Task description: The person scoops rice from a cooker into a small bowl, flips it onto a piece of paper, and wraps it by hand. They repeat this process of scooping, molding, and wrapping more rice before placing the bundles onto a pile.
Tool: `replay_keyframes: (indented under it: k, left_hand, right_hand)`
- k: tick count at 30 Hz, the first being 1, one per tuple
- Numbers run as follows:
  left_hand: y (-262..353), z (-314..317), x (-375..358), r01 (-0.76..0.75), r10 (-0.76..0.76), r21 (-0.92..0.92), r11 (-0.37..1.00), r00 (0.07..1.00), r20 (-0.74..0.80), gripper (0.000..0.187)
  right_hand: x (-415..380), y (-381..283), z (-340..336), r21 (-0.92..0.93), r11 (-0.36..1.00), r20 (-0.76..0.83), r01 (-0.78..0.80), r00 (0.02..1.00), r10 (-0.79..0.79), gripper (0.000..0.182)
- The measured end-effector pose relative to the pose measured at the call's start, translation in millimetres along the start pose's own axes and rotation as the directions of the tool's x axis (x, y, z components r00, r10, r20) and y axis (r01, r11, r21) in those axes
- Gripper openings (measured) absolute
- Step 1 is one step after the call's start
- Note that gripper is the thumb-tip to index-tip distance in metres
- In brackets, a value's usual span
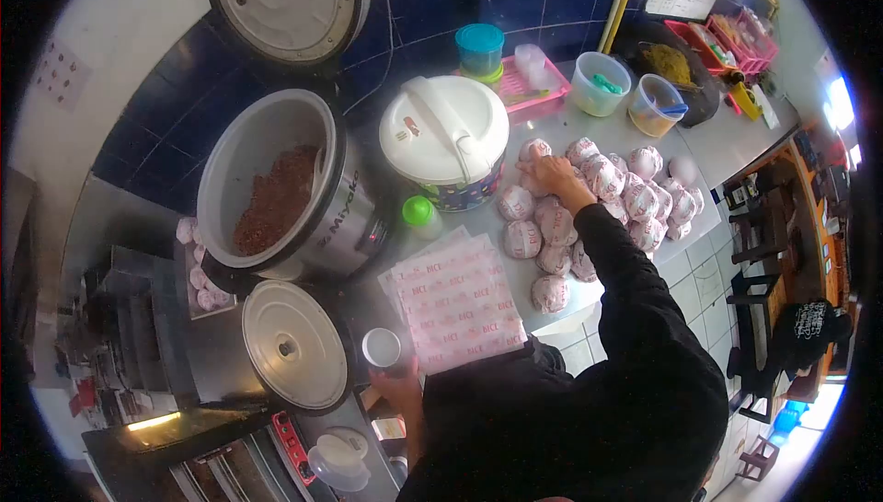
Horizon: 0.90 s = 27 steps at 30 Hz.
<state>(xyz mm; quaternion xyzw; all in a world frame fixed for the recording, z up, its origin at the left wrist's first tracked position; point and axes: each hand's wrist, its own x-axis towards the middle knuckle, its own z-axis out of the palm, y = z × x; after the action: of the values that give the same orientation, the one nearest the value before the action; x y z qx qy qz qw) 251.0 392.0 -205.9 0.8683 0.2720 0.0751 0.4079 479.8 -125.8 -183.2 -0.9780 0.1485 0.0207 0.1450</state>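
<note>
My right hand (552, 175) reaches over the left side of a group of paper-wrapped balls, its fingers closed on a wrapped ball (534, 149) at the group's far edge. More wrapped balls (556, 226) with red print lie around and below the wrist, some stacked. Low in the view, my left hand (397, 386) is wrapped round a white cup (381, 347), whose open top faces up. Between the hands lies a stack of printed wrapping paper (457, 304). The hand partly hides the ball it grips.
A large rice cooker (345, 217) with brown food stands at left, near a round metal lid (294, 344). Behind the paper are a green-capped bottle (419, 216) and a white-lidded container (444, 134). Plastic tubs (601, 86) stand at the back. Another person (809, 332) is far right.
</note>
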Motion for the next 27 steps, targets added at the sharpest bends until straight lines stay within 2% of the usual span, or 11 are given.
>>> replay_keyframes:
  k: [1,5,9,11,12,14,17,20,23,25,27]
  left_hand:
    - [2.3,1.6,3.2,0.006,0.002,0.162,0.987,0.999,-0.051,0.097]
    - [0.1,9.7,17.3,-0.052,0.05,0.136,0.989,0.999,0.013,0.105]
    - [1.3,16.3,23.9,-0.16,0.16,0.107,0.981,0.987,0.011,0.108]
    - [-2.9,15.0,25.6,-0.154,0.156,0.081,0.985,0.988,-0.015,0.109]
    - [-0.3,16.5,26.8,-0.153,0.156,0.087,0.984,0.987,-0.033,0.107]
    - [-8.2,21.2,34.0,-0.18,0.183,0.066,0.981,0.982,-0.041,0.102]
    - [1.9,20.1,37.1,-0.199,0.199,0.01,0.98,0.98,-0.005,0.098]
    - [17.6,11.3,44.6,-0.241,0.244,-0.039,0.97,0.965,0.096,0.094]
    - [32.9,-5.8,55.6,-0.277,0.295,-0.109,0.955,0.931,0.216,0.093]
    - [48.7,-17.6,67.1,-0.324,0.427,-0.305,0.896,0.819,0.383,0.086]
    - [69.0,-30.8,82.3,-0.381,0.491,-0.317,0.869,0.742,0.456,0.094]
  right_hand:
    - [-5.5,-3.1,-3.4,-0.09,0.996,-0.015,0.027,0.999,-0.028,0.066]
    - [-15.0,-6.2,1.3,-0.27,0.962,-0.184,0.031,0.979,-0.083,0.052]
    - [-8.4,-7.0,0.6,-0.293,0.956,-0.155,0.021,0.985,-0.069,0.051]
    - [-14.0,-16.9,-1.6,-0.229,0.972,-0.344,-0.046,0.938,-0.036,0.042]
    - [-20.4,-29.6,-6.2,-0.229,0.973,-0.32,-0.009,0.945,-0.067,0.042]
    - [-48.4,-53.7,-33.2,0.065,0.997,-0.501,0.027,0.865,0.01,0.034]
    - [-100.0,-103.1,-48.9,0.279,0.954,-0.571,0.107,0.818,0.075,0.024]
    - [-146.1,-156.0,-43.8,0.458,0.872,-0.496,0.171,0.863,0.092,0.015]
    - [-184.0,-212.1,-25.9,0.627,0.721,-0.337,0.294,0.937,-0.089,0.015]
    - [-205.5,-256.3,-36.4,0.666,0.698,-0.192,0.262,0.965,-0.179,0.017]
    - [-199.4,-287.9,-56.2,0.665,0.668,-0.251,0.335,0.942,-0.223,0.018]
